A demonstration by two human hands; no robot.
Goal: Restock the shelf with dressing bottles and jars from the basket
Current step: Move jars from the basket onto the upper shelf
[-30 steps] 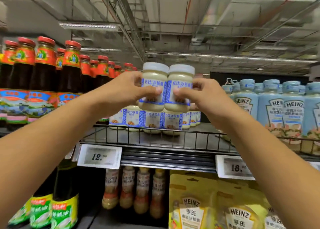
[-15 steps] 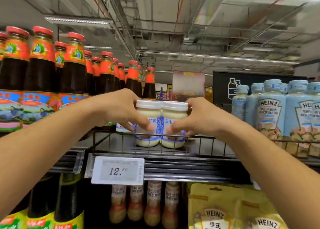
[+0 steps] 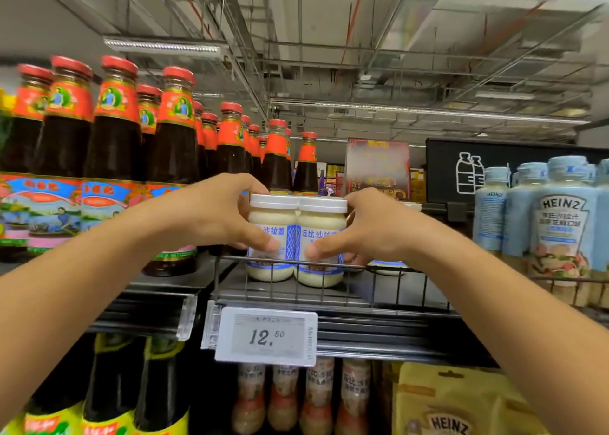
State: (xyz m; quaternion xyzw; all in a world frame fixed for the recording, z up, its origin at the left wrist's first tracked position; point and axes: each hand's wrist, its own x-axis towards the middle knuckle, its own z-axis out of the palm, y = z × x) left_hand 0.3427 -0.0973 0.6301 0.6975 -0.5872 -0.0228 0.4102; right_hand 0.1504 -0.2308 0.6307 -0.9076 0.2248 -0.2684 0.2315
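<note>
Two white-lidded jars of pale dressing stand side by side on the wire shelf (image 3: 379, 298), just behind its front rail. My left hand (image 3: 217, 217) grips the left jar (image 3: 272, 217), thumb across its blue label and fingers over the lid. My right hand (image 3: 369, 233) grips the right jar (image 3: 321, 219) the same way, its thumb on the label. The jars touch each other. More jars behind them are mostly hidden by my right hand. The basket is out of view.
Tall dark sauce bottles with red caps (image 3: 171, 144) crowd the shelf to the left. Pale blue Heinz bottles (image 3: 560, 223) fill the right. A 12.50 price tag (image 3: 267, 335) hangs below. The lower shelf holds dressing bottles (image 3: 316, 398) and yellow Heinz pouches (image 3: 451, 401).
Both hands brought the two jars down from above the stocked row onto the front of the wire shelf, and they still hold them. The camera moved closer.
</note>
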